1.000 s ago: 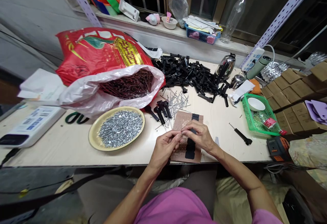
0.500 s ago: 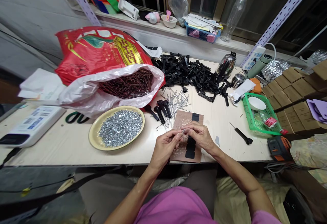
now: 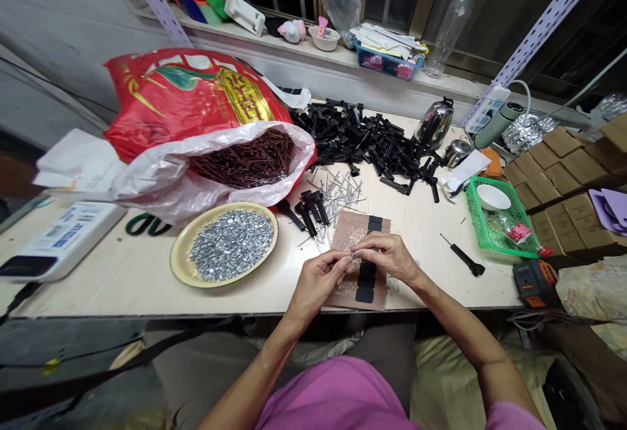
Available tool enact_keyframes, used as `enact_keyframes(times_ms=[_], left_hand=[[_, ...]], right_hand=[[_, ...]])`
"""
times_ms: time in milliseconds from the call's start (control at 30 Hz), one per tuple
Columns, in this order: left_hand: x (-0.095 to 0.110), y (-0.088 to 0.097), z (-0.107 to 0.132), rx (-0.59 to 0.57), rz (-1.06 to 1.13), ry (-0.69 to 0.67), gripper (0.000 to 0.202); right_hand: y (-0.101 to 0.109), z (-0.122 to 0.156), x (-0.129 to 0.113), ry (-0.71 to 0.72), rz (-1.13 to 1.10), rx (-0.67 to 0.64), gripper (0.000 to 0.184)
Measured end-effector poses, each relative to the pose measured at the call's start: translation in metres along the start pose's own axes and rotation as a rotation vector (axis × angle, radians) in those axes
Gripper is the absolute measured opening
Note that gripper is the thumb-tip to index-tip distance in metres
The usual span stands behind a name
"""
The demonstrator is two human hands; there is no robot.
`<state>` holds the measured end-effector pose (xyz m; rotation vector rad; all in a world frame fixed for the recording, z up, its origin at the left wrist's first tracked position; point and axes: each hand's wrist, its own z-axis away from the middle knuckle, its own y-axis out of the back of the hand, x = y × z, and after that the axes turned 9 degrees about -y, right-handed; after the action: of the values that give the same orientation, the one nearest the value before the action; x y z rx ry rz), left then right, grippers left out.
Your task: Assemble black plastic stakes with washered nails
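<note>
My left hand (image 3: 323, 276) and my right hand (image 3: 385, 255) meet fingertip to fingertip over a brown board (image 3: 345, 299). Both pinch a small silvery metal piece (image 3: 353, 255), mostly covered by the fingers, so its kind does not show. Black rounded patches (image 3: 366, 276) run in a strip along the board, and pale crumbs lie scattered on it. Left of my hands stands a yellow dish (image 3: 179, 266) full of small shiny metal pieces (image 3: 232, 245). Beyond the board lie loose metal pins (image 3: 343, 195) and several black-handled pieces (image 3: 308, 214) with metal shafts.
A red bag (image 3: 171, 110) of brown rods lies open at the back left, beside a heap of black plastic parts (image 3: 362, 136). To the right are a single black-handled tool (image 3: 463, 257), a green basket (image 3: 482, 237) and a battery pack (image 3: 536, 284). A white device (image 3: 61, 237) sits far left.
My right hand has shifted slightly to the right, its fingers still meeting the left hand's at the small metal piece. Everything else on the table stays in place.
</note>
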<state>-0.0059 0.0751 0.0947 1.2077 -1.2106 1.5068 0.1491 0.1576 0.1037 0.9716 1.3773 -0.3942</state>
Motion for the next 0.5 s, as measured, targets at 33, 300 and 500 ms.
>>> enact_keyframes(times_ms=[33, 300, 500], left_hand=[[-0.0012, 0.0004, -0.0001, -0.005, 0.005, 0.012, 0.037], [-0.0014, 0.0026, -0.0028, -0.005, -0.196, -0.235, 0.020], [-0.0040, 0.0048, -0.0019, -0.021, -0.248, -0.269, 0.020]], right_hand=[[0.0006, -0.0001, -0.0007, 0.012, 0.016, -0.002, 0.035], [0.0059, 0.0001, -0.0052, 0.063, 0.183, 0.007, 0.038], [0.0040, 0.0029, -0.0054, 0.235, 0.424, -0.021, 0.040]])
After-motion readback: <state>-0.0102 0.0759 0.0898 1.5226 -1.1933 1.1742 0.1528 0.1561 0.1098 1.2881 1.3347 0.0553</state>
